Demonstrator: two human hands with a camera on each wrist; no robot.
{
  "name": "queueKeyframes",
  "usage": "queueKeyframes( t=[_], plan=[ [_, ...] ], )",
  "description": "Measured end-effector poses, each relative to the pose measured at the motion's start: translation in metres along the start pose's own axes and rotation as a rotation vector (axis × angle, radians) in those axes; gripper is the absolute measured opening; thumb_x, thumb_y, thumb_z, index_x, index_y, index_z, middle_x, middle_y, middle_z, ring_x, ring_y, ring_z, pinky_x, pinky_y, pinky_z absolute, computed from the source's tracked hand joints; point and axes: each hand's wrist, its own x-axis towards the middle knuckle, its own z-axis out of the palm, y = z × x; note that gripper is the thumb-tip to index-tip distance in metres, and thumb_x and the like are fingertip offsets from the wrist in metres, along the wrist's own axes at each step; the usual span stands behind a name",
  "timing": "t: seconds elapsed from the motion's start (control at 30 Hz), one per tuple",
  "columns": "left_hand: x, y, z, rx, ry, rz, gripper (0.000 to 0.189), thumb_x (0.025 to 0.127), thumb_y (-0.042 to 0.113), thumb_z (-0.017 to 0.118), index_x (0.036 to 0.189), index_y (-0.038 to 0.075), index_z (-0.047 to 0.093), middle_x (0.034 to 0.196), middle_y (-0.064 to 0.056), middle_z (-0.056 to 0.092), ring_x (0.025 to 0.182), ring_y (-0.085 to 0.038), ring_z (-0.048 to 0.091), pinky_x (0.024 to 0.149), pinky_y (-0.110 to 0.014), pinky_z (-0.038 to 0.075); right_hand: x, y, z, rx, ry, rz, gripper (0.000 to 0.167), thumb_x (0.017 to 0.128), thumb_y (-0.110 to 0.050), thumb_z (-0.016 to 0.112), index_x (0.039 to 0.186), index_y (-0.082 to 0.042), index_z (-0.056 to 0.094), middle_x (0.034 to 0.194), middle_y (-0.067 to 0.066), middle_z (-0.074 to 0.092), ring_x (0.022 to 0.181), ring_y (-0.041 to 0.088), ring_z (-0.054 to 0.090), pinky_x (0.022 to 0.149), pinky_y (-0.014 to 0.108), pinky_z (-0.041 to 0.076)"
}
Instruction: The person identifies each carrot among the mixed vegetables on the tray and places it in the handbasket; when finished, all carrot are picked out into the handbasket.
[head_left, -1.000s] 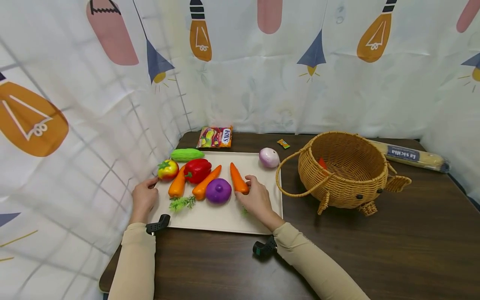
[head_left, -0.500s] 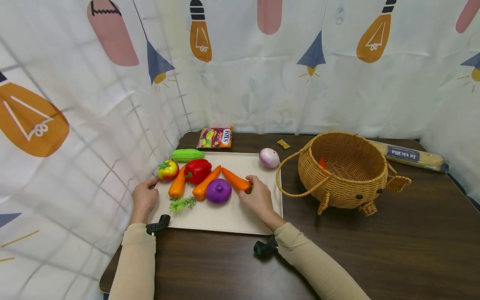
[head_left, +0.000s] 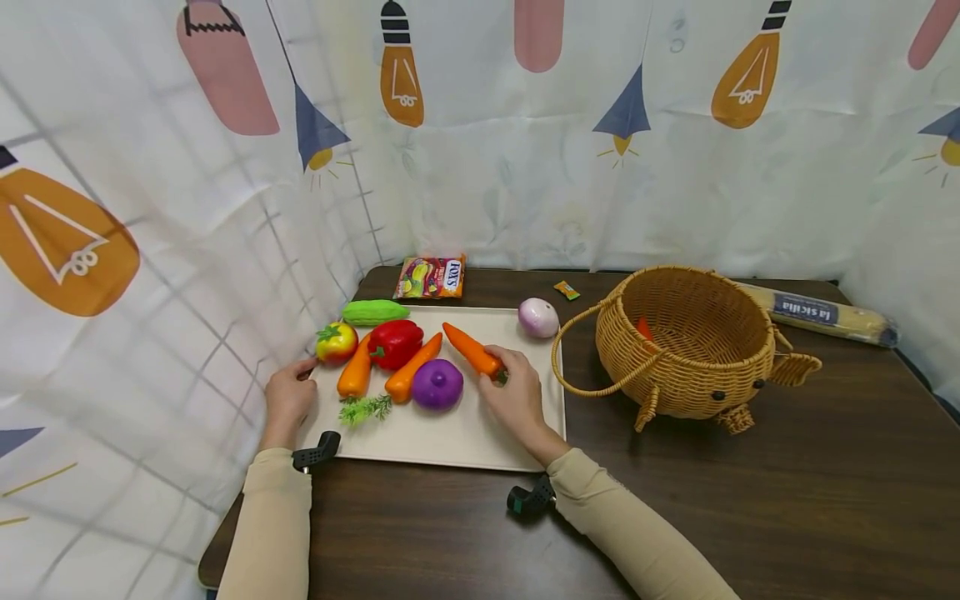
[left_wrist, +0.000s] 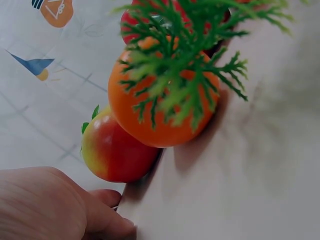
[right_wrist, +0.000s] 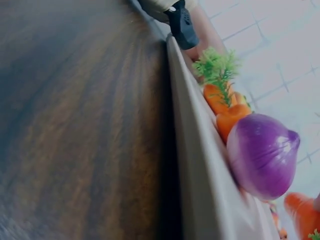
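Note:
My right hand [head_left: 517, 396] holds an orange carrot [head_left: 467, 343] by its thick end above the right half of a cream tray [head_left: 450, 442]. Its narrow tip points to the far left. At the tray's left rim, my left hand [head_left: 288, 396] pinches the edge between thumb and fingers, close to a red-yellow tomato [left_wrist: 117, 150]. Two more carrots lie on the tray, one with green leaves [left_wrist: 170, 85] in front. Between them sits a red bell pepper [head_left: 395, 343]. A purple onion [right_wrist: 262, 155] rests near the middle, left of the held carrot.
A pale onion [head_left: 537, 317] sits at the tray's far right corner, a green gourd [head_left: 375, 312] at the far left. Right of the tray stands a wicker basket [head_left: 686, 383] with something orange inside. Behind are a snack packet [head_left: 431, 277], a small wrapper [head_left: 566, 289] and a long package [head_left: 825, 312].
The carrot in my right hand has turned, its tip swinging left, then rising slightly away from the purple onion. My left hand has stayed at the tray's rim.

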Motion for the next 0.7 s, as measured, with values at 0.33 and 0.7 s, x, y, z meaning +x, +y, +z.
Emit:
queueKeyframes(
  t=[0.33,0.7],
  plan=[
    [0.001,-0.002,-0.001,0.028,-0.001,0.013,0.054,0.087,-0.002,0.039,0.139,0.001,0.052,0.140,-0.024,0.051,0.133,-0.041,0.040,0.107,-0.052,0.035,0.008,-0.021,-0.018,0.121,0.014,-0.200,0.038,0.081,-0.010,0.075,0.119,-0.013,0.070,0.113,0.004,0.065,0.099,0.017,0.063,0.086,0.033,0.052],
    [0.002,-0.001,0.000,0.020,0.000,0.002,0.053,0.087,-0.002,0.040,0.139,0.000,0.053,0.139,-0.025,0.052,0.131,-0.040,0.042,0.105,-0.051,0.036,0.024,-0.043,-0.062,0.171,-0.016,-0.282,0.036,0.086,-0.017,0.075,0.120,-0.012,0.069,0.114,0.002,0.067,0.098,0.015,0.061,0.082,0.033,0.054]
  ],
)
